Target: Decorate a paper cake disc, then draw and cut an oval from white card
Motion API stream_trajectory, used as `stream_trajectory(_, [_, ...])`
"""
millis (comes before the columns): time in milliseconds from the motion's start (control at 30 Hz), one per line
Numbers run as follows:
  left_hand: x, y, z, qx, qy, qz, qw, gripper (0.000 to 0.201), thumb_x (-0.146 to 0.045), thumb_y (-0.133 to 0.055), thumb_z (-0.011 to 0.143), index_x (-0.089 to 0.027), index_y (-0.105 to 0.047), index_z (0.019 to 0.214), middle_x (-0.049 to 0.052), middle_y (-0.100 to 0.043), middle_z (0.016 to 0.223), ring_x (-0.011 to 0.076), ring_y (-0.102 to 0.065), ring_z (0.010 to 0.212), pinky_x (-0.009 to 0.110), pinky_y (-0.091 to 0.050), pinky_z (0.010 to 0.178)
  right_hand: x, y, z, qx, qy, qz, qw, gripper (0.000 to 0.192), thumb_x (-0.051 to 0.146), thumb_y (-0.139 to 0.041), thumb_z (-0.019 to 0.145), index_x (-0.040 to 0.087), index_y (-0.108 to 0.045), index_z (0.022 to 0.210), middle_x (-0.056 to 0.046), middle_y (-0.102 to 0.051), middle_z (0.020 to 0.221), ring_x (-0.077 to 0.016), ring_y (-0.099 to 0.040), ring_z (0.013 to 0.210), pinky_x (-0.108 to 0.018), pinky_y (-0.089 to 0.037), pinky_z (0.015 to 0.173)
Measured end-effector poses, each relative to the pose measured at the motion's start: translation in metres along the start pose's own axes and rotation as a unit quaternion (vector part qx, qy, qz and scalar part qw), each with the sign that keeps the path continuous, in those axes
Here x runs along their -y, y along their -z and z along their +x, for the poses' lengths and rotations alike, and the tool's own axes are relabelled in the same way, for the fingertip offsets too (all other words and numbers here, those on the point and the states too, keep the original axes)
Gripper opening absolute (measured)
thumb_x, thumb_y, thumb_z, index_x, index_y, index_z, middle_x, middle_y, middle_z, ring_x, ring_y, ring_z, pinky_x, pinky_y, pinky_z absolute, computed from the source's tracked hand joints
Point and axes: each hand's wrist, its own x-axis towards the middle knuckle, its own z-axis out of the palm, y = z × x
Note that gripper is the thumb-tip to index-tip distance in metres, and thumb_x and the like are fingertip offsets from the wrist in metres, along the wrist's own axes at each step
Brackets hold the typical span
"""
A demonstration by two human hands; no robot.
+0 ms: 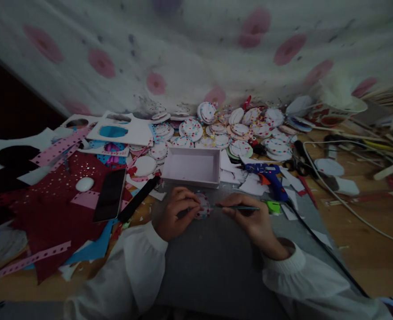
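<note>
Left hand (pixel 176 213) pinches small round white disc with coloured dots (pixel 203 207), flat on grey mat (pixel 216 262) at bench centre. Right hand (pixel 249 218) closed on thin dark pen-like tool (pixel 239 207), tip touching disc. Open white cardboard box (pixel 192 166) just behind. Blue glue gun (pixel 271 178) right of box.

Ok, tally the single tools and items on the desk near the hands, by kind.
Phone: 1
Glue gun: 1
Open box: 1
Dotted disc, held by the left hand: 1
Thin stick tool, in the right hand: 1
Total: 5
</note>
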Motion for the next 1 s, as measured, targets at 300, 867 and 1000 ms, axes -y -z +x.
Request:
stream_trajectory(300, [0.003, 0.007, 0.0, 0.061, -0.04, 0.058, 0.996, 0.009, -0.018, -0.069, 0.076, -0.021, -0.068, 0.084, 0.007, -0.064, 0.107, 0.0249, -0.048, 0.109, 0.042, -0.042, 0.095, 0.007, 0.015, 0.005, 0.131, 0.212, -0.043, 0.967, 0.021, 0.008, -0.057, 0.084, 0.024, -0.07, 0.087, -0.005, -0.075, 0.079, -0.0194, -0.07, 0.074, -0.032, -0.054, 0.062])
stream_trajectory(867, [0.0, 0.005, 0.001, 0.044, -0.041, 0.041, 0.997, 0.01, -0.012, -0.068, 0.078, -0.02, -0.065, 0.083, 0.006, -0.065, 0.104, 0.0228, -0.048, 0.107, 0.039, -0.041, 0.095, -0.02, 0.019, -0.005, 0.21, 0.317, -0.181, 0.907, 0.021, 0.01, -0.05, 0.086, 0.021, -0.062, 0.1, -0.008, -0.072, 0.096, -0.0193, -0.061, 0.076, -0.034, -0.042, 0.065])
stream_trajectory(1000, [0.0, 0.005, 0.0, 0.044, -0.036, 0.038, 0.998, 0.01, -0.012, -0.068, 0.078, -0.02, -0.065, 0.083, 0.005, -0.065, 0.104, 0.0228, -0.048, 0.107, 0.039, -0.041, 0.096, -0.02, 0.02, -0.006, 0.213, 0.323, -0.195, 0.902, 0.021, 0.011, -0.049, 0.087, 0.02, -0.061, 0.101, -0.009, -0.072, 0.097, -0.0193, -0.061, 0.077, -0.034, -0.042, 0.067])
